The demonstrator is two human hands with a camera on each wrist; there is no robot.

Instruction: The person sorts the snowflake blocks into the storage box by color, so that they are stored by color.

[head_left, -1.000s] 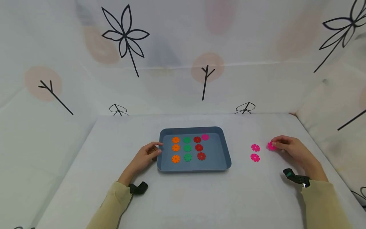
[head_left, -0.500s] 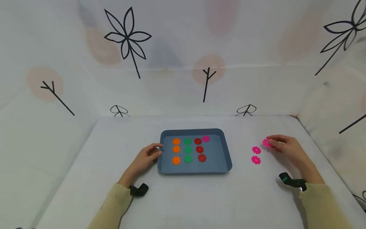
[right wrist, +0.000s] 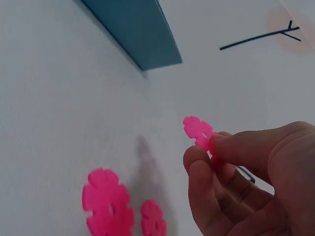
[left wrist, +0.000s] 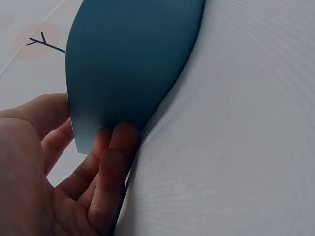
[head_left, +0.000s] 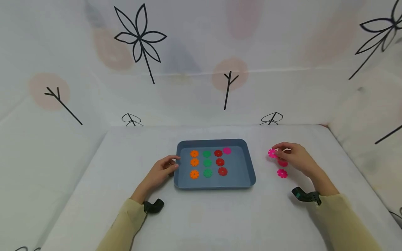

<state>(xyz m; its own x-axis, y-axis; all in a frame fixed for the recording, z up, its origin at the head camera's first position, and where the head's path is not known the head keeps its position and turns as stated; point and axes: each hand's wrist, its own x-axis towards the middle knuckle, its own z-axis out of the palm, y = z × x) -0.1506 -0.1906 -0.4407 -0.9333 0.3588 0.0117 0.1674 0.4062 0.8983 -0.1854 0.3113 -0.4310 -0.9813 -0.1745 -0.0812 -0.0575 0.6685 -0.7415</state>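
Note:
In the head view my left hand [head_left: 161,170] holds the left side of a blue-grey tray [head_left: 174,183]. The left wrist view shows its fingers against the tray's outer wall [left wrist: 130,59] and rim. To the right of the tray, my right hand [head_left: 296,157] pinches a pink flower-shaped disc [head_left: 272,153] between thumb and fingers, lifted off the cloth. Under that hand lies another pink disc [head_left: 282,163], partly covered, and a further pink flower disc [head_left: 282,173] sits nearer me. Inside the tray are columns of orange discs [head_left: 194,162], green discs [head_left: 207,162] and red discs [head_left: 220,162], plus one pink disc [head_left: 226,150].
A white cloth [head_left: 220,219] covers the table. Printed white fabric [head_left: 188,97] hangs behind it and at both sides. Each wrist wears a black strap with a camera, such as the right wrist device [head_left: 304,196].
My right hand has carried the pink disc leftward across the table, from right of the two loose pink discs to beside the tray. The left hand has stayed at the tray.

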